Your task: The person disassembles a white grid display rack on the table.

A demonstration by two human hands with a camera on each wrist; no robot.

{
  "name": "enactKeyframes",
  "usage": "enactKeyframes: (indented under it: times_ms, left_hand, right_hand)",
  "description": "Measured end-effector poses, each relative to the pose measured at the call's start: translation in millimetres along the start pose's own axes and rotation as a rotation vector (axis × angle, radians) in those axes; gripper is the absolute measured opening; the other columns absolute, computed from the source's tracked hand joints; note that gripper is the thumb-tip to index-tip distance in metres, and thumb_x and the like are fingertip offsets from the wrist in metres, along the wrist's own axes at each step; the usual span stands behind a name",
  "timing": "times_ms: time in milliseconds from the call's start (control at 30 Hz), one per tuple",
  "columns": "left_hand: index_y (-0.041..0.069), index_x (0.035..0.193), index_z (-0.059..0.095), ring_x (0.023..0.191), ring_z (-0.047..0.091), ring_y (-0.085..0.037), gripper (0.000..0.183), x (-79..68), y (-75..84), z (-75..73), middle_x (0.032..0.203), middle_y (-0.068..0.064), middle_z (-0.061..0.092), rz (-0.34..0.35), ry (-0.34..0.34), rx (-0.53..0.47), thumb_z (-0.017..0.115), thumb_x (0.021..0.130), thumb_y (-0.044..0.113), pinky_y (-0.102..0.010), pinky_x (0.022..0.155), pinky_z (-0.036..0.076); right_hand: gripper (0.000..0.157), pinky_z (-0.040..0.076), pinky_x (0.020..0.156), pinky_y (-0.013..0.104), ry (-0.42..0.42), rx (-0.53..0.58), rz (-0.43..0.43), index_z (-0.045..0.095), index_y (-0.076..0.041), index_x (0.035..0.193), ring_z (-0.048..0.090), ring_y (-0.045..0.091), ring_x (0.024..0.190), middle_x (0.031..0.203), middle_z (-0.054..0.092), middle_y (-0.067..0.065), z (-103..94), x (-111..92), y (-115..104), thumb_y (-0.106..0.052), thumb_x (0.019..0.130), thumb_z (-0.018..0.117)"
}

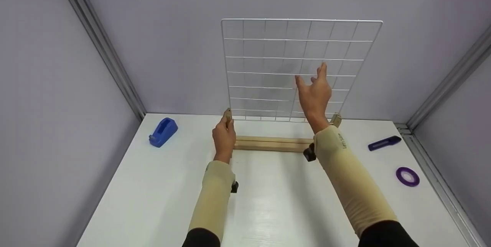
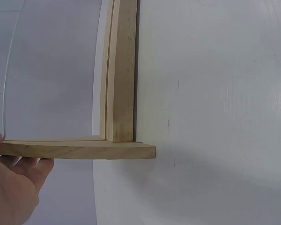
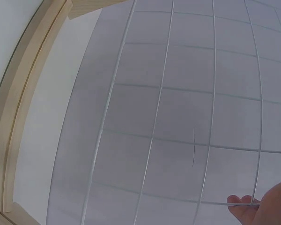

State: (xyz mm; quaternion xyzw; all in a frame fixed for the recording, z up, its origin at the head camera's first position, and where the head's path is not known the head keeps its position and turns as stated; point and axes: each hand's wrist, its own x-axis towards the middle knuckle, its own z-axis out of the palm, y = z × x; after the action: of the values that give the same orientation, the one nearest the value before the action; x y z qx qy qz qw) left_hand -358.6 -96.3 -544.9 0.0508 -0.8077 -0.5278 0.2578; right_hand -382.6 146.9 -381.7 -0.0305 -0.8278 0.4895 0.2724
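Nearest me, my two sleeved forearms reach out over the white worktop (image 1: 268,208). My left hand (image 1: 224,137) has its fingers curled round the left foot of the wooden stand (image 1: 273,143), which lies across the middle of the worktop toward its far edge; the left wrist view shows my fingers (image 2: 28,166) under that crosspiece. Beyond it, my right hand (image 1: 315,93) is raised with fingers straight and spread, fingertips (image 3: 243,202) against a wire of the white wire grid (image 1: 299,66).

The grid stands upright in the stand, its lower edge down between the two wooden feet, close to the far wall. I judge the seating largely done; what looks left is steadying it and letting go.

The blue tape dispenser (image 1: 163,132) by the left edge, and the purple tape roll (image 1: 407,176) and purple cutter (image 1: 384,143) by the right edge, lie untouched.
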Motion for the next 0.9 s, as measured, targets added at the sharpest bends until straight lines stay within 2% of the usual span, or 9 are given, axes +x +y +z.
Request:
enactKeyframes:
  times_ms: [133,300,467,900]
  left_hand:
    - [-0.006,0.134,0.062,0.111,0.071,-0.033,0.035,0.2,-0.1,0.3,0.122,-0.024,0.071,-0.002,0.002,0.0,0.059,0.103,0.009,-0.045,0.09,0.059]
    - [-0.005,0.138,0.058,0.112,0.07,-0.031,0.038,0.6,0.9,0.3,0.125,-0.023,0.07,-0.005,-0.005,-0.007,0.058,0.103,0.008,-0.044,0.091,0.058]
    - [-0.004,0.14,0.057,0.103,0.072,-0.03,0.039,1.8,2.8,0.0,0.123,-0.024,0.07,-0.026,-0.008,-0.013,0.058,0.103,0.009,-0.044,0.086,0.059]
    - [-0.004,0.131,0.065,0.105,0.072,-0.035,0.033,2.4,2.5,0.5,0.117,-0.024,0.073,-0.029,0.011,0.039,0.06,0.102,0.011,-0.048,0.088,0.058]
  right_hand:
    - [0.088,0.05,0.108,0.041,0.003,-0.01,-0.005,0.022,-0.004,0.161,0.059,0.03,0.133,0.159,0.043,0.013,-1.5,2,-3,-0.035,0.095,0.071]
    - [0.087,0.051,0.106,0.041,0.011,-0.02,-0.027,0.023,-0.002,0.161,0.06,0.029,0.131,0.158,0.043,0.014,-3.2,2,-6,-0.035,0.096,0.071]
    - [0.087,0.053,0.103,0.041,0.026,-0.024,-0.056,0.023,0.0,0.16,0.062,0.03,0.129,0.157,0.044,0.017,-4.0,4,-9,-0.033,0.095,0.072]
    - [0.089,0.052,0.106,0.039,0.024,-0.009,-0.043,0.022,-0.003,0.161,0.061,0.029,0.13,0.159,0.042,0.015,-8.5,8,-16,-0.032,0.095,0.073]
